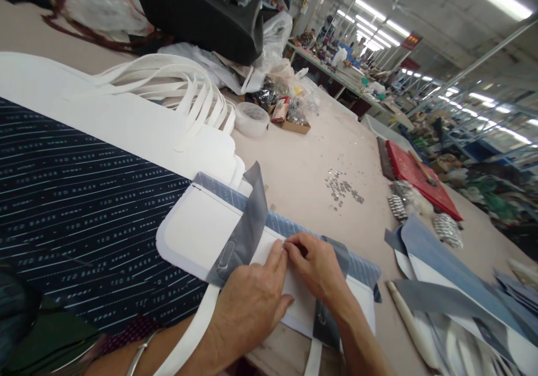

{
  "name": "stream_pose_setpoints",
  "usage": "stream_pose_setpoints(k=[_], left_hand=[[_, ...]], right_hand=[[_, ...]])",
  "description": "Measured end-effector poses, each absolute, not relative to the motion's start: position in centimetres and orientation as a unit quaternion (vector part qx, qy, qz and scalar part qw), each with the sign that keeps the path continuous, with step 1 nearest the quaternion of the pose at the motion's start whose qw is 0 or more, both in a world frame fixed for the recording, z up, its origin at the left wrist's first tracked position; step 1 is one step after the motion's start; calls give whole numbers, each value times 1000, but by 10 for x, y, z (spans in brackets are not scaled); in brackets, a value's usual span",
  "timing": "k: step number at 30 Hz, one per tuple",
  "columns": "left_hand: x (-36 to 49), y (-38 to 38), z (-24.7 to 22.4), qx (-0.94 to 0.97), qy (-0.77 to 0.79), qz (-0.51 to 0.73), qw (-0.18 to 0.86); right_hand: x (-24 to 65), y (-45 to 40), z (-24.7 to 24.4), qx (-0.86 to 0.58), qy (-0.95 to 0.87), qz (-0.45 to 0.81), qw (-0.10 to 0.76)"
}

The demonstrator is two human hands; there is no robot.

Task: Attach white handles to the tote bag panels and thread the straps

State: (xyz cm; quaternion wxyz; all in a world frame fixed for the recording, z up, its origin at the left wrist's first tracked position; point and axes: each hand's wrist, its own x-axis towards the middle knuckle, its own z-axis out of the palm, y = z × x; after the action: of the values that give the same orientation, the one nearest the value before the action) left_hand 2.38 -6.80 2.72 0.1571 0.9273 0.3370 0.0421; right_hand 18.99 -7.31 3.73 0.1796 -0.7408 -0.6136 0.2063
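Note:
A white bag panel [202,227] with a lilac-edged rounded end and a blue striped strip along its far side lies in front of me. Two grey straps, a left one [247,227] and a right one [325,325], cross it. My left hand [250,300] rests on the panel beside the left strap, fingers stretched forward and thumb apart. Close against its fingertips, my right hand [315,267] pinches thumb and forefinger together over the panel. Whatever sits in that pinch is too small to make out. A white strip [195,328] runs under my left wrist.
Dark printed fabric [84,213] and white pieces [168,140] lie left. A tape roll [251,119] and small box [296,125] stand beyond. Small metal pieces [342,187] are scattered mid-table. More bag panels [454,264] and a red slab [422,177] lie right.

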Motion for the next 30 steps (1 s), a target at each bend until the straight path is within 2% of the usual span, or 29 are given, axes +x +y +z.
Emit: stream_pose_setpoints(k=[5, 14, 20, 23, 26, 28, 30], left_hand=[[24, -68, 26, 928, 333, 38, 161], [23, -67, 26, 933, 324, 46, 150], [23, -69, 26, 928, 330, 57, 164], [23, -69, 25, 926, 335, 65, 160], [22, -69, 24, 930, 327, 78, 150], [21, -69, 23, 932, 328, 77, 137], [22, -69, 20, 934, 330, 80, 112]], right_hand=[[188, -70, 39, -778, -544, 245, 197], [179, -74, 36, -811, -490, 233, 219], [186, -70, 38, -815, -488, 257, 178], [183, -68, 36, -818, -478, 261, 185], [179, -72, 36, -807, -487, 251, 220], [186, -82, 38, -787, -482, 263, 281], [210, -101, 40, -789, -457, 209, 353]])
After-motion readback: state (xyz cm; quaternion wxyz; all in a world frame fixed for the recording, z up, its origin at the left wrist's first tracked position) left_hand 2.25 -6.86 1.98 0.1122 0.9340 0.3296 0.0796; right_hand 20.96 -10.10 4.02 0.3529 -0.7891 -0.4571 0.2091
